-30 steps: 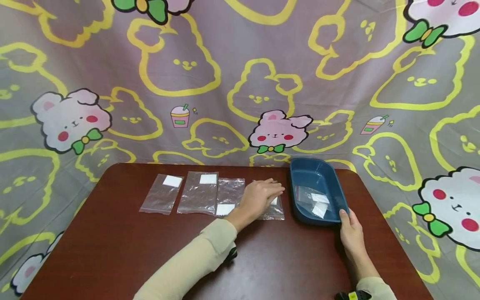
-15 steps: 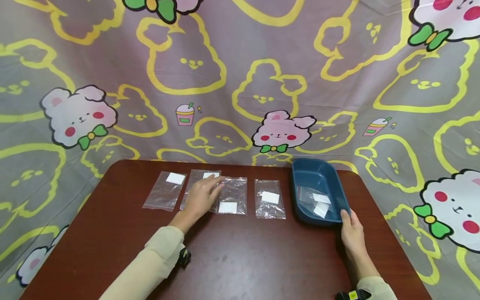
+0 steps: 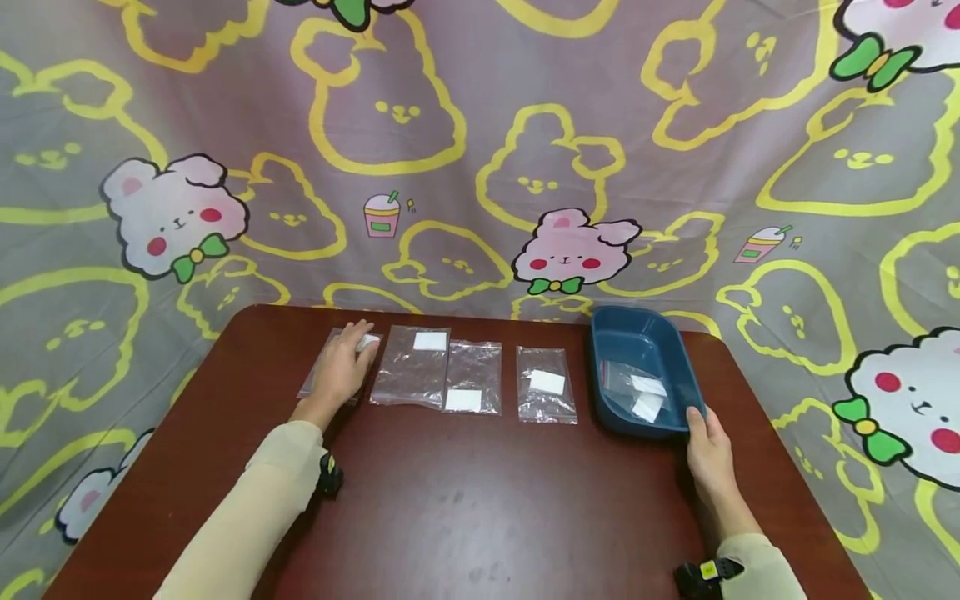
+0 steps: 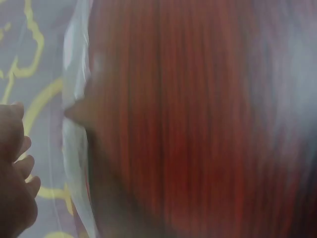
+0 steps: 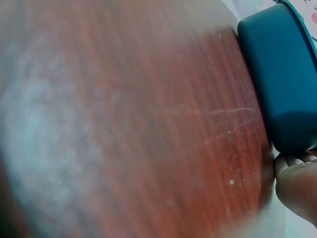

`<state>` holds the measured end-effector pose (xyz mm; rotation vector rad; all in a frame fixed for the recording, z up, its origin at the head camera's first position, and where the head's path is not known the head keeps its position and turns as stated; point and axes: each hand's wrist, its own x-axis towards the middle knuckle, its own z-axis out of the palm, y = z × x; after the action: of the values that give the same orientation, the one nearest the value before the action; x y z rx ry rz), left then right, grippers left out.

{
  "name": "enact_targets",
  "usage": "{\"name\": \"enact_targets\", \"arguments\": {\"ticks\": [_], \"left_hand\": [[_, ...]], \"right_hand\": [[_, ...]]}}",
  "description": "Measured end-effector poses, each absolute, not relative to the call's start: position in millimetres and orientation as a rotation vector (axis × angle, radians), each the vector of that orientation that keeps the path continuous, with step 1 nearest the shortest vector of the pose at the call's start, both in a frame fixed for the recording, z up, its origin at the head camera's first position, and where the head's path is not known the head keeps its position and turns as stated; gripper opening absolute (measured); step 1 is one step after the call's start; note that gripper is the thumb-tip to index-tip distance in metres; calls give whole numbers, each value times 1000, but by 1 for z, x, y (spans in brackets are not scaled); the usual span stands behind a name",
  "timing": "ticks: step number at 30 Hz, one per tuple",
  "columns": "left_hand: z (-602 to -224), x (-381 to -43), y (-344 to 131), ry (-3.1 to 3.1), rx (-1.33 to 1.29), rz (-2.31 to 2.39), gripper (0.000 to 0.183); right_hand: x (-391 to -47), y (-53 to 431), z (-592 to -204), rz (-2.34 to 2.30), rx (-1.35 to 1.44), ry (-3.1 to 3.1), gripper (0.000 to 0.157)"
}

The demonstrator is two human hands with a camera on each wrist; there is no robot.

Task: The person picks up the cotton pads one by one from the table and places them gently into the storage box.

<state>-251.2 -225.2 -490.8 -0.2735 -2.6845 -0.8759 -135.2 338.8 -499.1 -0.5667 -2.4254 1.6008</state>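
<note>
Because the thumb of the right hand (image 3: 708,454) lay over the rim and its fingers curled round the outside, the tray (image 3: 641,333) was grasped at its near right corner, a hold that probably kept it from sliding. Inside, at the near end, lay a clear bag (image 3: 621,382) and two white slips; whether there was more than one bag there could not be told. The left hand (image 3: 337,367) was released, its fingers loosely extended over the leftmost bag (image 3: 308,385) and hiding much of it; contact was unclear. Rightward along the table (image 3: 480,500) lay a second bag (image 3: 408,367), a third bag (image 3: 475,371) meeting its edge, and a fourth bag (image 3: 547,402) standing apart, just beside the tray. All lay flat in a rough row, apparently so each could be seen and reached singly.
</note>
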Motion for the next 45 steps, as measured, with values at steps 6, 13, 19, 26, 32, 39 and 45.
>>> {"name": "enact_targets", "arguments": {"ticks": [6, 13, 19, 26, 32, 39, 45], "left_hand": [[-493, -265, -242, -2872, -291, -828, 56], [-501, -271, -248, -2990, -343, -837, 68], [-507, -267, -252, -2996, -312, -852, 68], [-508, -262, -256, -3026, -271, -851, 64], [-506, -263, -256, -2945, -257, -926, 55], [-512, -259, -255, -2888, -196, -1015, 47], [-518, -252, -254, -2809, -168, -1039, 41]], "right_hand": [[-143, 341, -498, 1605, -570, -2395, 60], [-152, 345, -493, 1601, -558, -2395, 60], [-158, 347, -493, 1598, -517, -2424, 62], [-160, 345, -491, 1612, -499, -2441, 62], [-159, 342, -491, 1607, -496, -2433, 62], [-149, 345, -494, 1634, -505, -2434, 62], [-140, 346, -496, 1625, -526, -2454, 64]]}}
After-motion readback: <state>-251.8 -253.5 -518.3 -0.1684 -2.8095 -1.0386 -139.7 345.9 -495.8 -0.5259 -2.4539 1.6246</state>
